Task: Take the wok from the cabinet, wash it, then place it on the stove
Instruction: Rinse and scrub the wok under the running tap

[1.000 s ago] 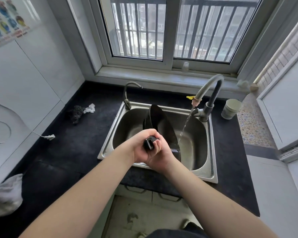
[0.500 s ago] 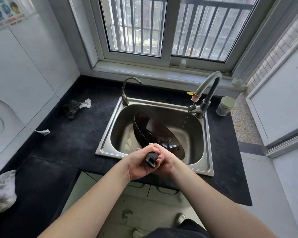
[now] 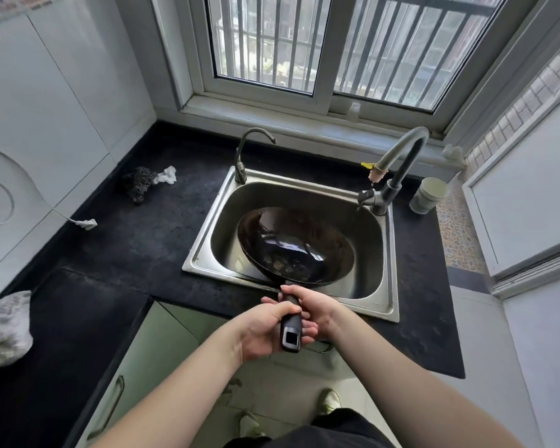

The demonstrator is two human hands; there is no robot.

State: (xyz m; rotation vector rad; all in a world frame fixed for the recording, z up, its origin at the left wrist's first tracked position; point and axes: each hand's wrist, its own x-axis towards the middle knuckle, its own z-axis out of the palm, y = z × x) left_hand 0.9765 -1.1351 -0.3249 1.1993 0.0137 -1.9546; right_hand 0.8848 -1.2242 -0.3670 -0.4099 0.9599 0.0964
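Head view: dark round carbon-steel wok [image 3: 296, 245] is held level over the stainless steel sink [image 3: 389, 253], bowl facing up, its near rim above the sink's near edge. Black wok handle [image 3: 290, 324] is gripped by both hands: left hand [image 3: 265, 328] is wrapped round the handle end from the left, right hand [image 3: 317, 307] is closed on the neck nearer the bowl. Grey gooseneck faucet [image 3: 401, 156] at the far right of the sink shows no visible stream. Water or residue seems to be left in the bowl; it cannot be told which.

Stove is not seen in frame. Black stone desk [image 3: 126, 247] surrounds the sink.

Risks, as judged:
- All weight is carried on one long handle; if the hands are wet, the handle could be rotated in the grip and the contents tipped out.
- Rim could be knocked on the sink edge or faucet during lift-out.
- Drips could be trailed over desk and floor if the bowl is not drained first.
- White ceramic cup [image 3: 429, 195] beside the faucet could be clipped on a rightward swing.
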